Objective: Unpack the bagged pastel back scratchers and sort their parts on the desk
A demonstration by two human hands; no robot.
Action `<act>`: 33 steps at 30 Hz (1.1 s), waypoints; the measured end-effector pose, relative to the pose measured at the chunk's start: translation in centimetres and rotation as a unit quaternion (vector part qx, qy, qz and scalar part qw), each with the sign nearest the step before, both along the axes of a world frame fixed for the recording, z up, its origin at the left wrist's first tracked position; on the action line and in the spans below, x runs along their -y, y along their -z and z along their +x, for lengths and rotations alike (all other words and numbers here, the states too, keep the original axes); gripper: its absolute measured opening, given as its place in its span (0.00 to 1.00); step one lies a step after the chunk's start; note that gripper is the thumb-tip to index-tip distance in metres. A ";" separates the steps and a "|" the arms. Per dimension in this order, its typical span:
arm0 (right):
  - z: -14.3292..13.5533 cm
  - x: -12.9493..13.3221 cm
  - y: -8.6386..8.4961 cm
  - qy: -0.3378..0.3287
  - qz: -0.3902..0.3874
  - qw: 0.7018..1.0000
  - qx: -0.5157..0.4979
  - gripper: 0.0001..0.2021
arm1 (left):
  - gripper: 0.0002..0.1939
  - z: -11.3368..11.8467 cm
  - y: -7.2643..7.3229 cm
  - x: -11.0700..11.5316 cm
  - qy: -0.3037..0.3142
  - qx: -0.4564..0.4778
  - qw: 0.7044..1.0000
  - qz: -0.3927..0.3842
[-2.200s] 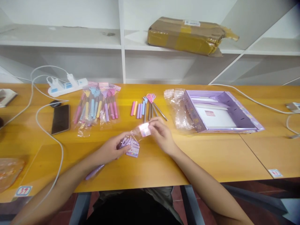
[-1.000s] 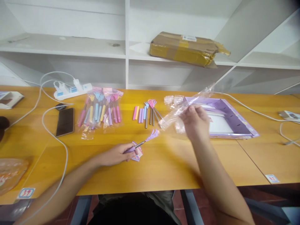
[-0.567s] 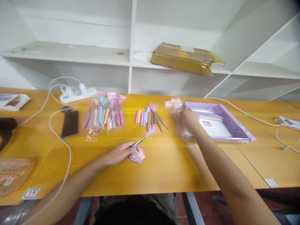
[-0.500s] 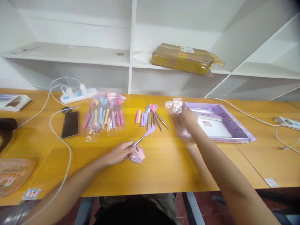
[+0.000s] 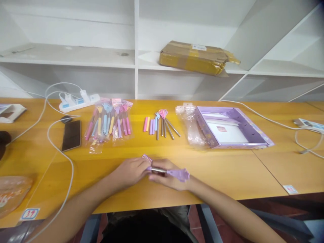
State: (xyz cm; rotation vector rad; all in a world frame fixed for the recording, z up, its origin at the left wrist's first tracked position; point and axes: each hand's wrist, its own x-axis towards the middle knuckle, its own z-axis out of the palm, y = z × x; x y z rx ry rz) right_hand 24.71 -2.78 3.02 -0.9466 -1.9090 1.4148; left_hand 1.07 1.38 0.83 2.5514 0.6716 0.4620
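Note:
My left hand [image 5: 133, 170] is closed around the handle end of a purple hand-shaped scratcher [image 5: 178, 173] with a metal rod. Beside it, my right hand [image 5: 165, 172] lies behind the rod with curled fingers; what it grips is hidden. A small printed card [image 5: 146, 157] pokes out above my left fingers. Further back lie several metal rods with pink and blue hand-shaped heads [image 5: 163, 114], next to short coloured sleeves [image 5: 152, 126]. Clear bags of finished-looking scratchers [image 5: 108, 121] rest to the left, and crumpled clear bags [image 5: 193, 128] to the right.
An open purple box [image 5: 236, 146] holds white sheets and a small pink card. Toward the left are a black phone [image 5: 71, 135], a power strip [image 5: 79, 102] and white cables. A taped brown parcel [image 5: 194, 59] sits on the shelf behind.
My right hand has moved from the clear bags to my left hand. The purple scratcher has swung round to point right. The view has shifted slightly.

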 end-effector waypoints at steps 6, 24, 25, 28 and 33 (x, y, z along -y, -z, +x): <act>-2.9 1.3 1.6 0.166 -0.132 0.972 -0.098 0.31 | 0.15 -0.1 0.1 -0.5 0.030 -0.011 0.980 0.196; -2.1 4.7 0.7 0.143 -0.216 0.951 -0.167 0.33 | 0.17 0.1 -3.6 1.8 0.019 -0.026 0.958 0.285; -2.4 4.4 0.5 0.133 -0.226 0.948 -0.183 0.34 | 0.17 0.3 -3.7 1.9 0.011 -0.028 0.953 0.303; -3.0 3.7 -0.4 0.107 -0.256 0.937 -0.212 0.35 | 0.18 0.6 -3.9 2.0 0.006 -0.037 0.944 0.328; -3.0 4.5 -1.7 0.087 -0.314 0.908 -0.263 0.35 | 0.19 0.1 -4.4 2.2 0.031 -0.052 0.951 0.304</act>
